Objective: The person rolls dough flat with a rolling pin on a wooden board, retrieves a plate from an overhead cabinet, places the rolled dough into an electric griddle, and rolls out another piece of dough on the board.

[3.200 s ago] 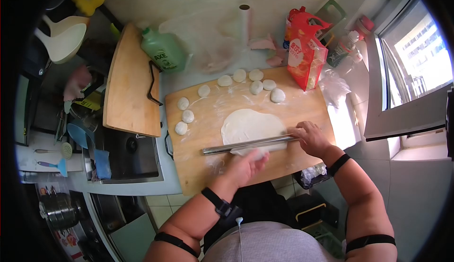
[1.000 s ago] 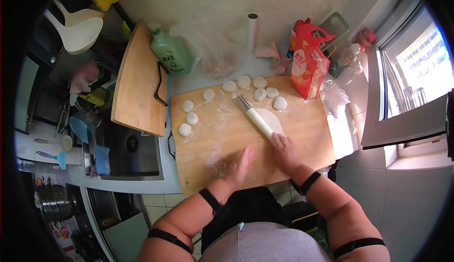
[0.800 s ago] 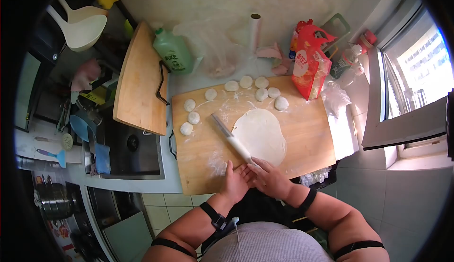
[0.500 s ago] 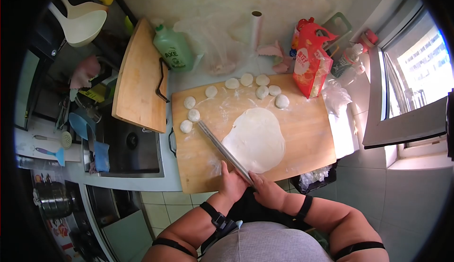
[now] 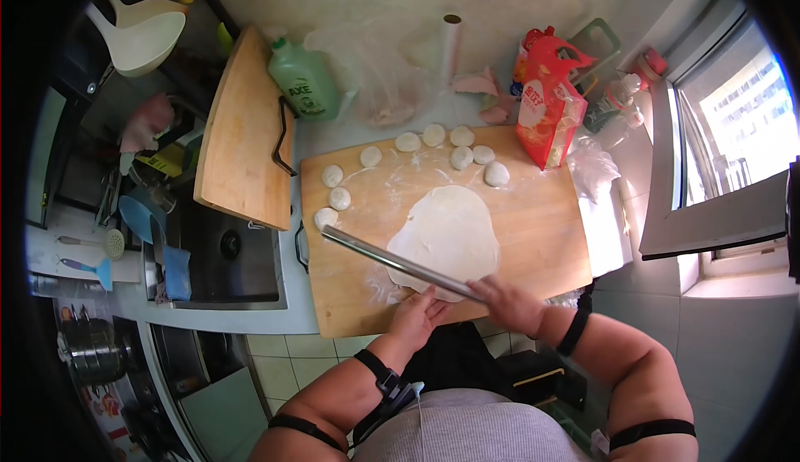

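Note:
A metal rolling pin (image 5: 392, 260) slants over the left and lower part of a flattened dough sheet (image 5: 454, 229) on the floured wooden board. My right hand (image 5: 512, 305) is closed around the pin's near end, at the lower right of the dough. The pin's far end lies close to a dough ball at the board's left side. Below the pin, my left hand (image 5: 414, 319) is at the dough's near edge, its thumb and fingers apart and no tool in it. Whether its fingertips touch the dough I cannot tell.
Several small dough pieces (image 5: 407, 142) line the back and left of the wooden board (image 5: 537, 237). Behind stand a green bottle (image 5: 304, 83) and a red bag (image 5: 550, 108). An upright cutting board (image 5: 246, 133) and a sink (image 5: 250, 262) are left, a window (image 5: 737, 104) right.
The rolling pin has swung flatter, its far end towards me and its near end rightward with my right hand. My left hand has come off the pin and moved slightly right.

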